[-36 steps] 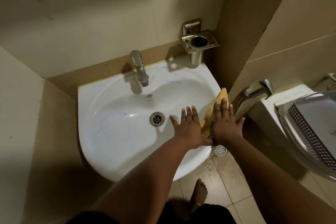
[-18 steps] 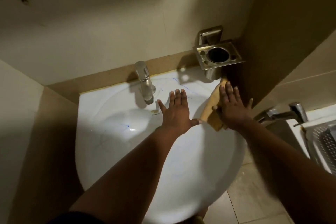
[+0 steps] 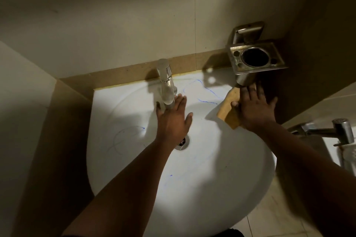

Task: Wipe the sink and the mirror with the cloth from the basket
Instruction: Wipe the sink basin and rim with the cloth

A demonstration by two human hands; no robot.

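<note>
A white sink [image 3: 221,175] with blue pen scribbles fills the middle of the view. My right hand [image 3: 254,107] lies flat, fingers spread, pressing a folded yellow cloth [image 3: 228,110] onto the sink's back right rim, just below the metal holder. My left hand [image 3: 173,119] hovers open inside the basin, its fingertips reaching the spout of the chrome tap [image 3: 166,84]. My left forearm hides part of the drain [image 3: 184,143]. No mirror or basket is in view.
A steel tumbler holder [image 3: 254,57] juts from the back wall above the sink's right corner. A chrome spray handle [image 3: 327,131] sticks out at the right edge. Beige tiled walls close in on three sides; floor tiles [image 3: 279,217] show at the lower right.
My right hand slid the cloth along the right rim toward the back wall, up to the holder. My left hand moved from the front rim across the basin to the tap. The camera came closer.
</note>
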